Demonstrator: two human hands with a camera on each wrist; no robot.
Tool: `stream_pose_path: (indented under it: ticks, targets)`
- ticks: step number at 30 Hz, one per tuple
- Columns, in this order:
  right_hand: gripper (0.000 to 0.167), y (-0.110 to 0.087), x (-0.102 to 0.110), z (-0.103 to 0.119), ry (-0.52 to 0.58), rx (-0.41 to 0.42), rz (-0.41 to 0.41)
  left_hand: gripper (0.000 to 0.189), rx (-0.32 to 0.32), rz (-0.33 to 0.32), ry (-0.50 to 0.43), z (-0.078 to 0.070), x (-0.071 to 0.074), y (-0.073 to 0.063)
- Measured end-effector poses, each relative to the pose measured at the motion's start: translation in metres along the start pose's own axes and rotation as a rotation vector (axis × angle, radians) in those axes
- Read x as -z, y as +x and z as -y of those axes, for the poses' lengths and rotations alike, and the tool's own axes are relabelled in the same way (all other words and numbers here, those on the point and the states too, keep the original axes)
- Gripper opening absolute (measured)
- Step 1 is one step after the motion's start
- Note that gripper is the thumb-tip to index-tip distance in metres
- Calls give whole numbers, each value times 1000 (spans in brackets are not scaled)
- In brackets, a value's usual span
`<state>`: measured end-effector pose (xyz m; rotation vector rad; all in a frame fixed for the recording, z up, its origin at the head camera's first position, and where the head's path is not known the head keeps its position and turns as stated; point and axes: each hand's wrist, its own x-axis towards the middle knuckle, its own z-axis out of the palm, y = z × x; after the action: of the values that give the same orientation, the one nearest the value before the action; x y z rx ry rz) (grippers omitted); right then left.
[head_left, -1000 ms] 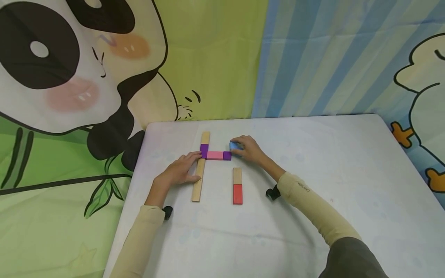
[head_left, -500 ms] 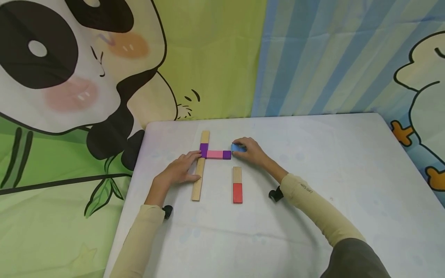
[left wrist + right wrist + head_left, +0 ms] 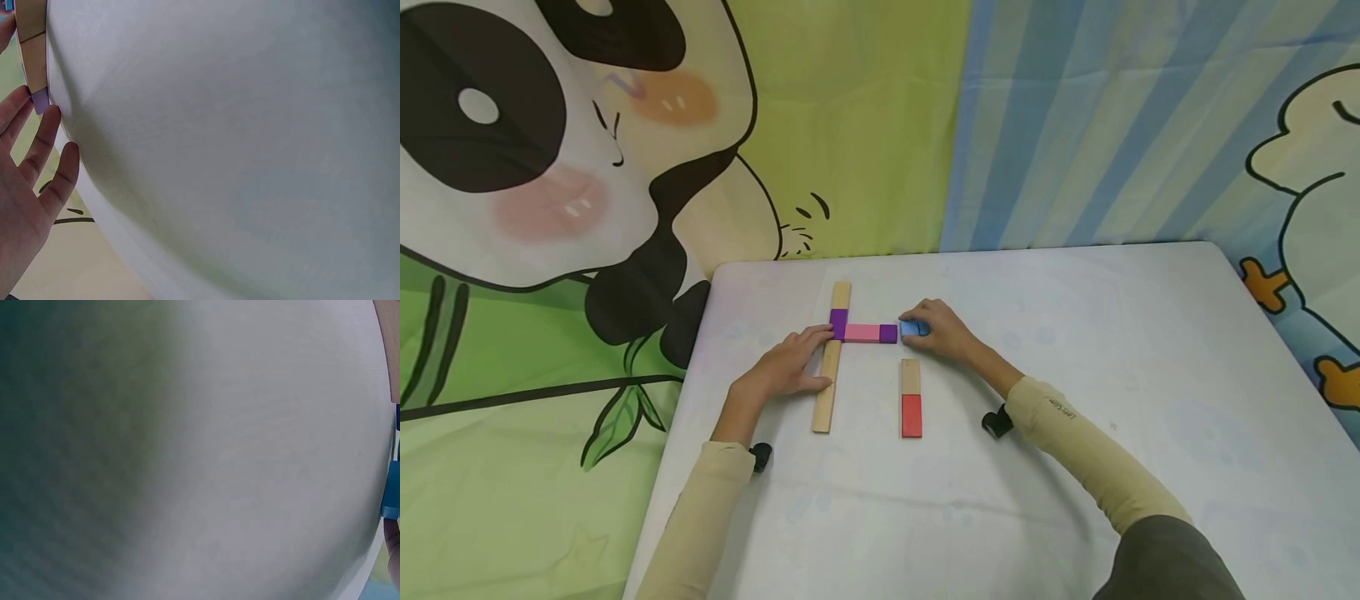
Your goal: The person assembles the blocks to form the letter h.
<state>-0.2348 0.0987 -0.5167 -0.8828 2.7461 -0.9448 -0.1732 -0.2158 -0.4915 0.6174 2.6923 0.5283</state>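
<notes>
My right hand [image 3: 949, 330] pinches a blue block [image 3: 913, 328] between thumb and fingers, just right of a small purple block [image 3: 888, 333], with a narrow gap between them. That purple block ends a short crosswise row with a pink block [image 3: 862, 333]. The row meets a lengthwise line made of a larger purple block [image 3: 838, 323] and plain wooden blocks [image 3: 826, 400]. My left hand [image 3: 781, 365] lies along the left of this line, fingers extended, fingertips at the purple block and thumb at the wood. In the right wrist view the blue block [image 3: 392, 490] shows at the edge, above a fingertip.
A red block [image 3: 912, 416] and a plain wooden block [image 3: 911, 377] lie end to end nearer the person. All of it is on a white-covered table [image 3: 1075, 333]. A printed cloth backdrop [image 3: 865, 125] rises behind the table's far edge.
My right hand has shifted slightly right and toward the person, bringing the blue block level with the crosswise row. The left hand has stayed in place.
</notes>
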Motion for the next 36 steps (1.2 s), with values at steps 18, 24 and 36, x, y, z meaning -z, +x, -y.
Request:
stream_pose_path:
  ticks: [18, 24, 36]
  targets:
    - [41, 3, -6, 6, -99, -20, 51, 84, 0, 0, -5, -2, -1, 1]
    - [40, 2, -6, 7, -107, -23, 34, 84, 2, 4, -8, -4, 0, 1]
    - [58, 0, 10, 0, -21, -66, -9, 84, -10, 0, 3, -1, 1, 0]
